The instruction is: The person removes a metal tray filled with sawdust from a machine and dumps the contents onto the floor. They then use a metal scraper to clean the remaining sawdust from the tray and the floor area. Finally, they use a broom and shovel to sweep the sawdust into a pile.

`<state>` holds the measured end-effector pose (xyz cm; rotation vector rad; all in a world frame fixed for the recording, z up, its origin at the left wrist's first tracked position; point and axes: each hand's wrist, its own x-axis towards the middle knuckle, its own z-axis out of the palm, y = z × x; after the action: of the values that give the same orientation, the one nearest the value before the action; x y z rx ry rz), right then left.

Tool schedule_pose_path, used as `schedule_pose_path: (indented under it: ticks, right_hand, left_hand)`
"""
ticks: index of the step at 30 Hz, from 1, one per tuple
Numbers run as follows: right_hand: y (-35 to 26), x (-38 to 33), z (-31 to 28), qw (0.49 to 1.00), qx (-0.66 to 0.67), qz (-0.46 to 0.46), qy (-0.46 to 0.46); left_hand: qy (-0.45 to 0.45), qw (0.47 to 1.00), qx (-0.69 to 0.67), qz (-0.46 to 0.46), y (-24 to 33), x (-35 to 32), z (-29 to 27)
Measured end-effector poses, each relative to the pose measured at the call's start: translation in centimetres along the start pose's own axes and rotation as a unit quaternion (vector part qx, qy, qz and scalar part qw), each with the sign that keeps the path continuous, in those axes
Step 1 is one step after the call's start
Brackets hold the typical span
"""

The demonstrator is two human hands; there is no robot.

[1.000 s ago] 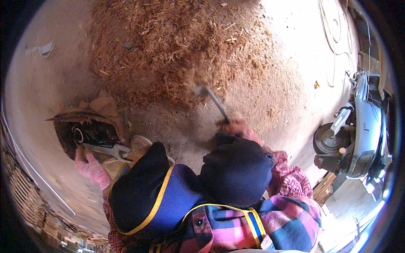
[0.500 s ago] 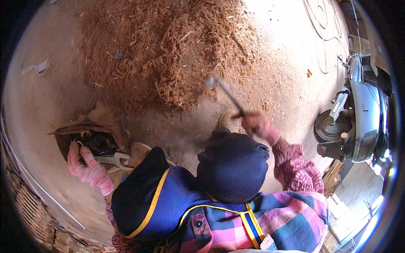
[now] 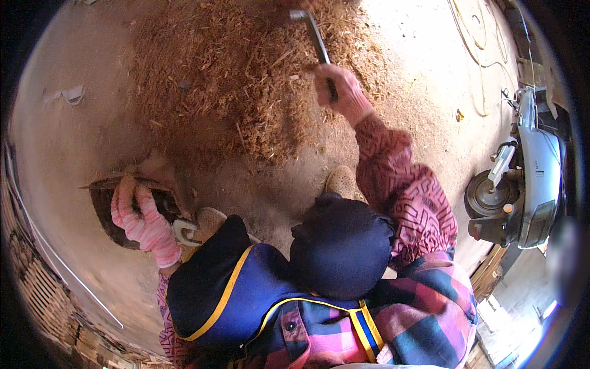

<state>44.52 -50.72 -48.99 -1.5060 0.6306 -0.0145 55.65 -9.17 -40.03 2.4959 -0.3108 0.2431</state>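
My right hand point(image 3: 345, 92), in a pink knitted glove, grips the dark handle of an L-shaped metal bar point(image 3: 316, 38). Its bent end lies over the upper part of a reddish-brown heap of wood shavings point(image 3: 246, 92). At lower left, my left hand point(image 3: 138, 209) wears a pink-and-white striped glove. Its fingers are stretched and apart, over a dark opening with a ragged rim point(image 3: 104, 212), and I see nothing held in them. The fingers cover part of the opening, so its contents are mostly hidden. Beside that wrist lies a pale curved piece point(image 3: 184, 230).
My slippers point(image 3: 341, 181) show between the heap and my knees. A light-coloured motor scooter point(image 3: 541, 172) stands at right, below a yellowish hose point(image 3: 482, 61) on the ground. A whitish scrap point(image 3: 74, 95) lies at far left; stacked slats point(image 3: 46, 295) line the lower left edge.
My right hand has reached forward with the metal bar, from near my knee to over the shavings. My left hand has lifted slightly and shifted right over the dark opening.
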Motion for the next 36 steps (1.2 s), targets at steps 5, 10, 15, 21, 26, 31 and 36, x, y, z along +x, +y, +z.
schedule_pose_path:
  ticks: [5, 10, 15, 21, 26, 31, 36]
  right_hand:
    - [1.3, -0.5, 3.1, 0.977, -0.095, -0.122, -0.148]
    - [2.3, -10.2, 5.9, 0.945, -0.039, 0.279, -0.167]
    - [-0.1, -17.7, 0.7, 0.917, 0.038, 0.373, -0.136]
    - [3.7, -22.0, -2.8, 0.888, -0.042, 0.431, -0.155]
    - [6.2, -14.1, 3.6, 0.939, -0.08, 0.244, -0.229]
    - [1.3, -3.5, 9.8, 0.948, 0.23, 0.202, -0.091]
    - [-3.7, 7.1, 9.5, 0.925, -0.225, -0.236, -0.196]
  left_hand:
    - [0.005, 1.0, -0.018, -0.011, -0.4, -0.2, 0.9]
    - [-0.003, 0.999, -0.023, 0.045, -1.2, 0.6, 1.8]
    - [-0.016, 0.999, -0.022, 0.033, -1.3, 0.7, 2.4]
    - [-0.032, 0.997, -0.076, -0.002, -0.3, 0.6, 4.1]
    - [-0.029, 0.999, -0.043, 0.006, 0.0, 1.0, 3.9]
    - [-0.005, 0.999, -0.032, -0.032, -0.5, 1.1, 2.4]
    - [-0.011, 0.994, -0.096, -0.043, -1.4, 1.1, 2.5]
